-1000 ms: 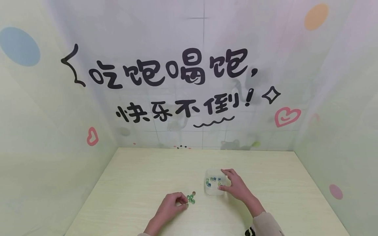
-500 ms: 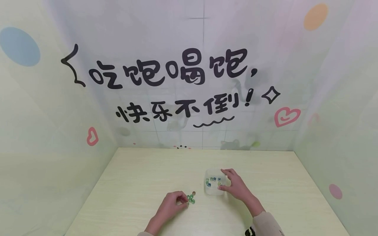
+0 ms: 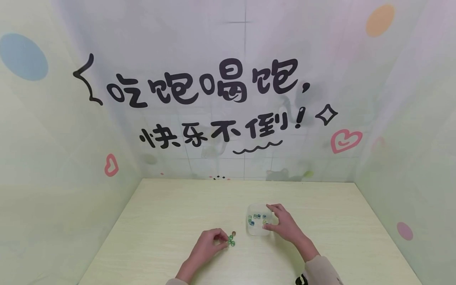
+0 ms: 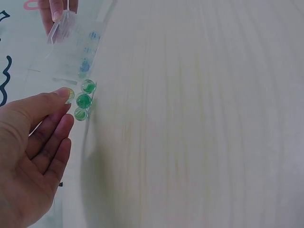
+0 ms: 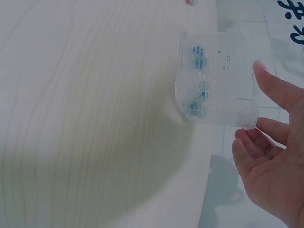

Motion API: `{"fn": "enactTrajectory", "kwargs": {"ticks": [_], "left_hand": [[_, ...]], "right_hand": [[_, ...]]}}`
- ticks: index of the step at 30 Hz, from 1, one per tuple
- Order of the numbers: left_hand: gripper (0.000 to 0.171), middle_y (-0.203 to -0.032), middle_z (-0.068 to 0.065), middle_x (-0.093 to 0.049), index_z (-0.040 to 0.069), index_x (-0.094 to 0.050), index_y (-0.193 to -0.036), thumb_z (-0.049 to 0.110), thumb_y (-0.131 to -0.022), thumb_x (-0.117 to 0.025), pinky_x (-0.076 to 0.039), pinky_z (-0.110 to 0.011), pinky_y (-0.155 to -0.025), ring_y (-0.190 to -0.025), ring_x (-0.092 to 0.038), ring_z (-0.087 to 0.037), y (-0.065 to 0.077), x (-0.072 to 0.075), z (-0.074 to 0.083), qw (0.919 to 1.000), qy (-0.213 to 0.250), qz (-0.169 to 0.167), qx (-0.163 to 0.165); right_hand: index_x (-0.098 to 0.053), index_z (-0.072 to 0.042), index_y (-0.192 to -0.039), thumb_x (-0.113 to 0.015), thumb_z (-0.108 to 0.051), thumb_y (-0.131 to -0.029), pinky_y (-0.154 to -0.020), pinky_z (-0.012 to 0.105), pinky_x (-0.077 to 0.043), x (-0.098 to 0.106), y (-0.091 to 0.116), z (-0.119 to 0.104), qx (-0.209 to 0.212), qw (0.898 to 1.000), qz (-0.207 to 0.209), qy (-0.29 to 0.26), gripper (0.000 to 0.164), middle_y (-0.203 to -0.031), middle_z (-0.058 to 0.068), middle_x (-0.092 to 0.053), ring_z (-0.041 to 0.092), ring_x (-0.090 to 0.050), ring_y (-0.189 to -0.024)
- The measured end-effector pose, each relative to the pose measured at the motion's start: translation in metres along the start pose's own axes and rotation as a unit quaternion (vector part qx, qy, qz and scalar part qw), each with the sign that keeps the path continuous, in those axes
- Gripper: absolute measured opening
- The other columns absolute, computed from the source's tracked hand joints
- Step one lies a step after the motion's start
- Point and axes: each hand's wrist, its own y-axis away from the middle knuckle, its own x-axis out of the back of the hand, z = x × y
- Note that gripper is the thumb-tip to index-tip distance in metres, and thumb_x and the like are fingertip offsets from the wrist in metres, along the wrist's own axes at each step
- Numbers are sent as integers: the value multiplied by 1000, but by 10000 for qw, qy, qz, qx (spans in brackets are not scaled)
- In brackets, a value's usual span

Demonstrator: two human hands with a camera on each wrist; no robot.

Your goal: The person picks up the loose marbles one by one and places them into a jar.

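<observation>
"So, what does the head view show?"

"Two bare hands over a pale wood-grain counter (image 3: 171, 206), which fills the lower part of the frame. The left hand (image 3: 208, 245) is just left of centre, the right hand (image 3: 285, 225) farther right."

"What is the left one holding?"

"One small marble (image 4: 71, 96), pinched at the tips of thumb and finger; the left wrist view shows it at the left of the frame, clear with a yellow-green tint. Just beside it, green marbles (image 3: 232, 244) lie clustered on the counter, at lower centre of the head view, with a brownish marble (image 3: 234, 233) at the top of the group."

"And the right?"

"Gripping the right side of a clear container (image 3: 258, 231), thumb and fingers spread along its edge. The container stands on the counter, low in the frame and just right of centre, with blue, green and yellowish marbles (image 3: 259, 216) lying inside."

"What else?"

"A beige sleeve (image 3: 322, 271) at lower right, and, behind the counter, a pale wall (image 3: 192, 43) with large black characters (image 3: 233, 81) across the upper middle"
</observation>
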Motion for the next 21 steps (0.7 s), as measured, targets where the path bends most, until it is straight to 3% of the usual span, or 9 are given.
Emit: {"fn": "enactTrajectory", "kwargs": {"ticks": [8, 21], "left_hand": [[10, -88, 10, -71, 17, -71, -91, 15, -84, -78, -56, -28, -85, -86, -63, -3, -3, 1, 5, 10000, 1, 31, 48], [10, -91, 8, -72, 17, -71, -94, 15, -86, -77, -57, -35, -87, -88, -65, -5, -17, 1, 16, 9998, 8, 117, -167]], "right_hand": [[-50, 3, -141, -81, -13, -82, -103, 57, -48, 0, 2, 0, -25, 10000, -11, 4, 68, -135, 20, -52, 46, -54, -125], [-49, 3, -142, -80, -15, -84, -105, 58, -47, 1, 0, 1, 89, 9999, -2, 114, 69, -136, 21, -51, 45, -52, -127]]}}
